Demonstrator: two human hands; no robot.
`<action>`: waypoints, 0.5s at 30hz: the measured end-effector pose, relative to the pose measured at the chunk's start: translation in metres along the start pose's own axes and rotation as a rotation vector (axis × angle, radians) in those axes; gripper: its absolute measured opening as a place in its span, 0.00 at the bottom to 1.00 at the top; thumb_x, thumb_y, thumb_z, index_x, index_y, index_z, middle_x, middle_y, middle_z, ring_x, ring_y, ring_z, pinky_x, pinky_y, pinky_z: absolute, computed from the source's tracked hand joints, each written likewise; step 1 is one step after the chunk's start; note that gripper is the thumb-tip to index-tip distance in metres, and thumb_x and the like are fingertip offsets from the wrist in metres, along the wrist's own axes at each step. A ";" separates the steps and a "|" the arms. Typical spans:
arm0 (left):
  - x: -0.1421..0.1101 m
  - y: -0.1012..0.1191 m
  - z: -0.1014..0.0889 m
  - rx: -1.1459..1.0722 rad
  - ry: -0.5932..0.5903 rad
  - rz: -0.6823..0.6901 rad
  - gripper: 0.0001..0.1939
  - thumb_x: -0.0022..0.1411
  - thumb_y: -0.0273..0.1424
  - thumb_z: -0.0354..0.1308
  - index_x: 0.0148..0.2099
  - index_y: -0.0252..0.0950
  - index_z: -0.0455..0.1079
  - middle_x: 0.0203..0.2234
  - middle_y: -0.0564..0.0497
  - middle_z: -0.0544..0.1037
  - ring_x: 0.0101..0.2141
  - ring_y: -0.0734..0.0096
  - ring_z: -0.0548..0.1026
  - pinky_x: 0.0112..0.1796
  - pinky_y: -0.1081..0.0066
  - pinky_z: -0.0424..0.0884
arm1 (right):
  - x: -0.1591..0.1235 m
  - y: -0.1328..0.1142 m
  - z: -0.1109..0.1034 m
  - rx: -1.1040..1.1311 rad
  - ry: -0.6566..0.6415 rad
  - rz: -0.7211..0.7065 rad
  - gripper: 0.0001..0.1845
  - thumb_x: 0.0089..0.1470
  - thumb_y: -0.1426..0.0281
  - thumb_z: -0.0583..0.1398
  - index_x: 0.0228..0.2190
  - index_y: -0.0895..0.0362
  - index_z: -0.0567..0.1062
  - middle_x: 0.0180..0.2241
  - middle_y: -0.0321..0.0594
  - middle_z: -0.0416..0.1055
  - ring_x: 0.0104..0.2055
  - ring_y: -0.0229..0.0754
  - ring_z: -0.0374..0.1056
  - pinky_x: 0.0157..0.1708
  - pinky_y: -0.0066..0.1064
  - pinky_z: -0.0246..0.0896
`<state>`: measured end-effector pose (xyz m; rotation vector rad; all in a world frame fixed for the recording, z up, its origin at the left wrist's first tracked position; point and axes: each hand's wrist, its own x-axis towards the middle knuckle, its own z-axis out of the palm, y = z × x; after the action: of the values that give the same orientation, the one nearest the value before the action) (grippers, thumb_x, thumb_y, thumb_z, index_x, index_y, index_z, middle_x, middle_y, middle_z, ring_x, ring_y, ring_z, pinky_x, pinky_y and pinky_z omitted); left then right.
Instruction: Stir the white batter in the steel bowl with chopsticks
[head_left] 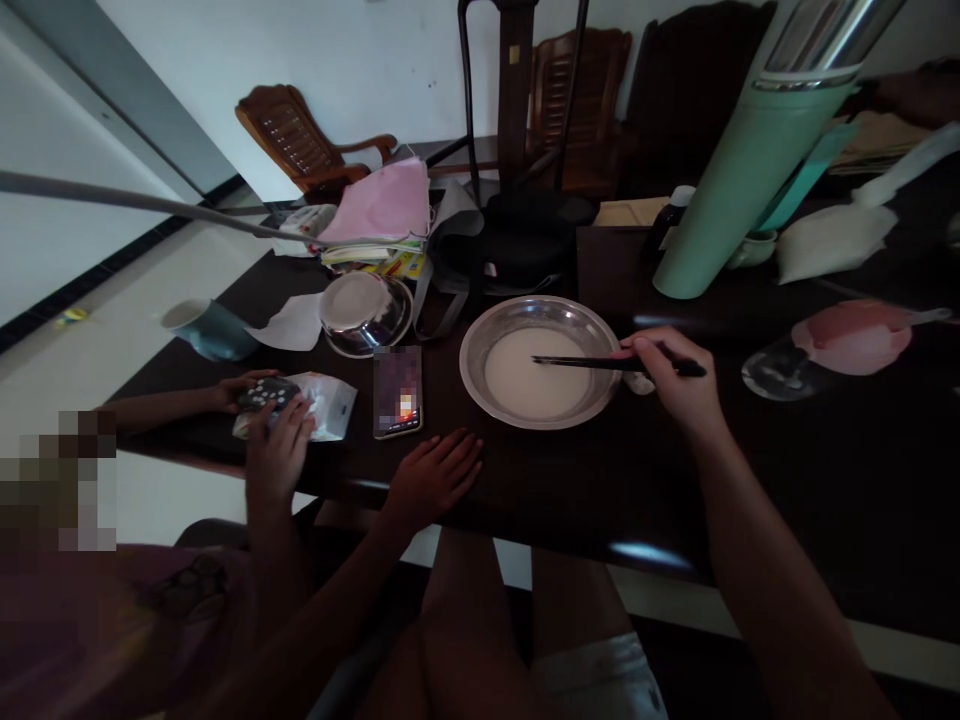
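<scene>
While your right hand [679, 385] sat centre-right of the frame, its fingers were pinched round a pair of dark chopsticks [600, 362], tips pointing left and reaching over the white liquid in the steel bowl [480, 345]. That bowl stood mid-frame on the dark table [825, 470], w/ the chopsticks' tips over the liquid's upper part; couldn't tell if they dipped in or just hovered. Your left hand [435, 475] lay flat at the table's near edge, lower centre, fingers pressed loosely together & pointing up-right, holding nothing, just below the phone [397, 392]. The phone lay face up btwn your left hand and a second, smaller steel bowl [366, 312], which sat upper left of the big one.

Left of the phone, another person's two hands [274, 425] were on a small dark gadget w/ pale buttons, resting over a clear plastic packet [330, 405]. Further left, near the table's edge, a blue-grey cup [210, 328] stood beside a white paper sheet [289, 325]. Behind the small bowl, a pink folder [386, 200] topped a stack of papers. Upper right, a tall mint-green flask [739, 180] leaned across the frame, w/ a white bag [832, 240] right of it and a pink lidded dish [855, 335] at right. Wooden chairs [300, 140] stood at the back wall.
</scene>
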<state>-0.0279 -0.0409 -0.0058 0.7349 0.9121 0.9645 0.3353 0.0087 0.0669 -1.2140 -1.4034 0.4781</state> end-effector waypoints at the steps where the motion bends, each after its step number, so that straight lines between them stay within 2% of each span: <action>1: -0.001 -0.001 -0.001 -0.052 -0.013 -0.062 0.18 0.69 0.35 0.48 0.50 0.43 0.79 0.53 0.44 0.81 0.64 0.55 0.71 0.67 0.42 0.54 | 0.001 -0.001 -0.003 0.025 0.036 0.015 0.12 0.61 0.58 0.62 0.32 0.50 0.80 0.27 0.37 0.80 0.33 0.45 0.79 0.37 0.39 0.73; 4: -0.003 -0.003 -0.003 -0.302 -0.039 -0.241 0.18 0.68 0.37 0.49 0.51 0.43 0.78 0.56 0.46 0.79 0.67 0.60 0.65 0.69 0.49 0.50 | 0.001 -0.003 -0.004 0.086 0.026 0.041 0.12 0.62 0.58 0.62 0.31 0.50 0.80 0.23 0.35 0.79 0.28 0.43 0.78 0.33 0.35 0.72; 8: -0.005 -0.006 -0.007 -0.423 -0.036 -0.240 0.18 0.66 0.37 0.49 0.50 0.43 0.77 0.56 0.48 0.79 0.68 0.61 0.64 0.69 0.52 0.48 | -0.005 -0.004 0.008 0.053 -0.182 -0.003 0.12 0.62 0.59 0.61 0.31 0.50 0.81 0.30 0.37 0.82 0.34 0.44 0.79 0.34 0.35 0.71; 10: -0.006 -0.007 -0.007 -0.424 -0.039 -0.227 0.18 0.66 0.36 0.49 0.51 0.44 0.76 0.56 0.48 0.78 0.67 0.61 0.65 0.69 0.51 0.48 | -0.006 -0.003 0.011 -0.010 -0.229 -0.031 0.12 0.62 0.60 0.61 0.31 0.50 0.82 0.33 0.37 0.83 0.36 0.44 0.78 0.36 0.36 0.71; 12: -0.008 -0.006 -0.006 -0.430 -0.029 -0.223 0.18 0.66 0.35 0.48 0.51 0.45 0.77 0.55 0.49 0.79 0.66 0.61 0.67 0.69 0.51 0.50 | -0.004 -0.002 0.008 -0.043 -0.177 -0.033 0.12 0.62 0.59 0.62 0.31 0.50 0.82 0.33 0.38 0.83 0.37 0.45 0.78 0.38 0.38 0.71; 15: -0.009 -0.004 -0.007 -0.449 -0.009 -0.234 0.18 0.65 0.34 0.48 0.50 0.45 0.77 0.52 0.51 0.80 0.64 0.62 0.70 0.68 0.52 0.51 | 0.000 -0.001 -0.002 0.008 -0.004 0.007 0.14 0.61 0.56 0.62 0.31 0.50 0.80 0.29 0.38 0.81 0.34 0.46 0.78 0.37 0.40 0.72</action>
<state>-0.0350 -0.0501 -0.0089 0.2453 0.7186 0.9115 0.3372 0.0078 0.0683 -1.2127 -1.3998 0.4908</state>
